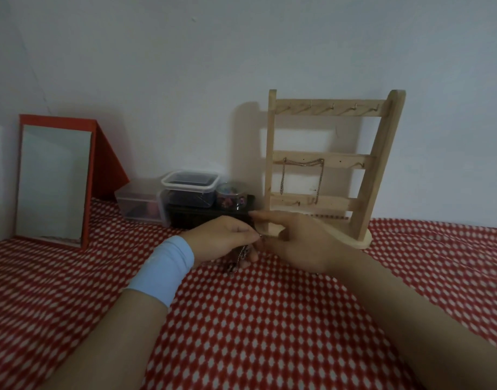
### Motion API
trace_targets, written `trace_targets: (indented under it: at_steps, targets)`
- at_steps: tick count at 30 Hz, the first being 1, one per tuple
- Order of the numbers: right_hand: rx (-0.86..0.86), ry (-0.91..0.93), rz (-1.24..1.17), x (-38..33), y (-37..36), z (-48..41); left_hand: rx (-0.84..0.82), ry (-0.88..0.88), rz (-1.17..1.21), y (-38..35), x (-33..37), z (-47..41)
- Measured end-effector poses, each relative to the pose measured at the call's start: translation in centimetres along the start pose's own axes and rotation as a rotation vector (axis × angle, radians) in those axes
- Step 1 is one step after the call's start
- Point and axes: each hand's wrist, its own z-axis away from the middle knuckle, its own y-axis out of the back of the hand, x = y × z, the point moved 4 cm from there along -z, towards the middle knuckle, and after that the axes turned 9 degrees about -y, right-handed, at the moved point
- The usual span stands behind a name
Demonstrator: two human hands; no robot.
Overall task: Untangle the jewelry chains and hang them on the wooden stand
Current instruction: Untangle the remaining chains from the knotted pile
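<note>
Left hand point(222, 237): we see it pinching the tangled chains point(239, 258) at the fingertips; a pale blue wristband point(164, 267) sits on that wrist
Right hand point(295, 240): fingers closed on the same tangle from the other side, forefinger stretched out; the two hands meet
Tangled chains: we find them bunched between both hands, drooping to the red patterned cloth point(270, 319)
Wooden stand point(330, 167): upright just behind the hands; one hung chain point(302, 173) drapes from its middle bar
Behind, left: clear boxes point(189, 188); red-framed mirror point(54, 182)
</note>
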Motion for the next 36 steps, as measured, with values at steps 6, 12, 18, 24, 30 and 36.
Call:
trace_targets:
  at_steps: [6,12,18,24,30,36]
  targets:
    - [-0.077,-0.087,-0.181,0.2,0.0,0.0,-0.028,0.033,0.081,0.0,-0.4,0.1]
    - [-0.014,-0.092,-0.022,0.3,0.6,0.0,-0.085,0.076,0.119,-0.1,-1.0,0.2]
    - [0.042,-0.060,0.052,0.5,0.1,-0.2,0.039,0.027,-0.006,-0.1,-1.4,-0.4]
    - [0.098,-0.055,-0.012,1.0,-0.6,-0.4,0.137,-0.053,-0.251,-0.5,-1.6,-1.2]
    - [0.029,-0.106,-0.105,1.2,-0.8,-0.4,0.190,-0.154,-0.293,-0.5,-1.3,-1.4]
    - [-0.057,-0.223,-0.402,0.5,-0.5,0.2,0.273,-0.255,-0.185,-0.2,-0.4,-1.6]
